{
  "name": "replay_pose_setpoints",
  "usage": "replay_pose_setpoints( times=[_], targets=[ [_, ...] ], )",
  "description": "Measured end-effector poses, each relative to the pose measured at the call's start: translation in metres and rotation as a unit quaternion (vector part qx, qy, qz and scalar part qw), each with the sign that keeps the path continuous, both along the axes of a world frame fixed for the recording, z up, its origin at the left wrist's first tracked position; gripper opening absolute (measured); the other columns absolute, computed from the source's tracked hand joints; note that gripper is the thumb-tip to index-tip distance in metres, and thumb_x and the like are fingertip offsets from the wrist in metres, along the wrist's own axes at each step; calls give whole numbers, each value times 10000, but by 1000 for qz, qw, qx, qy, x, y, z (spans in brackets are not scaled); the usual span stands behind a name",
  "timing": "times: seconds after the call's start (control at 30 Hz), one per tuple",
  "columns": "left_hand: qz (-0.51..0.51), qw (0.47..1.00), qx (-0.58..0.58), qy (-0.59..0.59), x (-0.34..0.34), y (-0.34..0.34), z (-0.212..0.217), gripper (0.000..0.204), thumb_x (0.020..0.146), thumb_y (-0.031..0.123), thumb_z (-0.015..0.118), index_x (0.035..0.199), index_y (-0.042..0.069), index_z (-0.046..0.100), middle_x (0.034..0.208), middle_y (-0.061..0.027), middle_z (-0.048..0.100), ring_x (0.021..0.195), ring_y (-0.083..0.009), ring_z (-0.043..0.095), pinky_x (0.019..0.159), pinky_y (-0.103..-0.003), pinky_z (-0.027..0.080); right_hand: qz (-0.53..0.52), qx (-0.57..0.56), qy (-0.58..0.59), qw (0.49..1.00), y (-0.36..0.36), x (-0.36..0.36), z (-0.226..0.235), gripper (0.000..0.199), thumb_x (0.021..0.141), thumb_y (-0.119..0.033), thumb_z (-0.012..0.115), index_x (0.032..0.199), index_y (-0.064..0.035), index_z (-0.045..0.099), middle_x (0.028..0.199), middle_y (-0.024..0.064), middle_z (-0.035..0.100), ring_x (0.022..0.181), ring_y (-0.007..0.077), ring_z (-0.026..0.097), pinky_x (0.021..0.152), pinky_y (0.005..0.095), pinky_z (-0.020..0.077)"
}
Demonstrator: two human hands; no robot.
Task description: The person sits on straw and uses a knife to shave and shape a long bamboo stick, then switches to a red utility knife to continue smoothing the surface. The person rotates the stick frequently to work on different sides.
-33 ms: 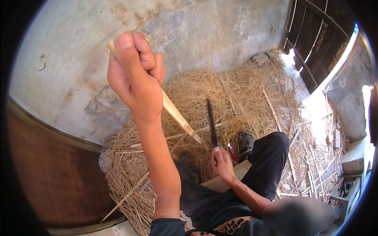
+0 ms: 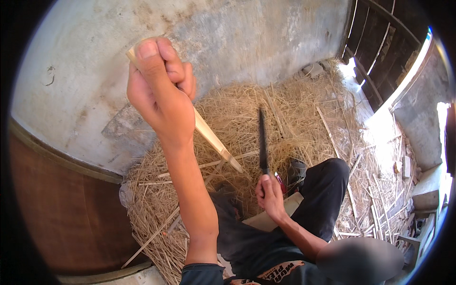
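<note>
My left hand is raised in front of the wall, its fingers wrapped round a pale bamboo strip. The strip's short upper end pokes out beside my thumb. Its longer part slants down to the right and ends in a trimmed, tapering tip above the shavings. Lower and to the right, my right hand grips the handle of a long dark knife. The blade stands nearly upright, pointing away from me, apart from the strip. A small red cutter shows just beside my right hand, partly hidden.
Thin shavings and loose strips cover the floor. A weathered wall rises behind them. A brown panel stands at left, dark wooden boards at far right. My bent knee is beside my right hand.
My right hand has shifted slightly right and down, and the knife's tip has swung right and upward. The left hand and bamboo strip have barely moved.
</note>
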State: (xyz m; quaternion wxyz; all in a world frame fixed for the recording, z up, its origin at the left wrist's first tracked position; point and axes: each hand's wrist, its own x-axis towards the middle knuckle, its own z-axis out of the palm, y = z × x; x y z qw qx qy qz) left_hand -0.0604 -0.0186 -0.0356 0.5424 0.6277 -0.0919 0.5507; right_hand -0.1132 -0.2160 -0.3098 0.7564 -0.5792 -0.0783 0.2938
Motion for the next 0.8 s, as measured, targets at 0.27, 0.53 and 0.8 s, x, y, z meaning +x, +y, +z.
replay_pose_setpoints(
  times=[0.27, 0.53, 0.8],
  targets=[
    [121, 992, 26, 4, 11, 5, -2, 431, 1174, 366, 438, 879, 63, 519, 640, 82, 301, 482, -9, 237, 432, -213, 189, 107, -159, 50, 980, 17, -34, -167, 324, 1151, -383, 453, 956, -125, 473, 686, -12, 441, 476, 90, 380, 434, 290, 299],
    [146, 989, -16, 11, -6, 13, 3, 416, 1173, 353, 440, 851, 91, 477, 636, 76, 279, 486, -16, 225, 439, -218, 175, 2, 7, 28, 1000, 5, 10, -28, 356, 1169, -385, 419, 941, -116, 475, 704, -21, 451, 551, 83, 425, 505, 294, 365],
    [-234, 972, -1, 24, -24, 51, -6, 382, 1157, 418, 436, 852, 193, 392, 626, 79, 261, 462, -38, 146, 408, -248, 116, 140, -112, 85, 980, 9, 11, -134, 313, 1131, -416, 473, 978, -143, 492, 691, -6, 433, 466, 80, 331, 416, 287, 299]
  ],
)
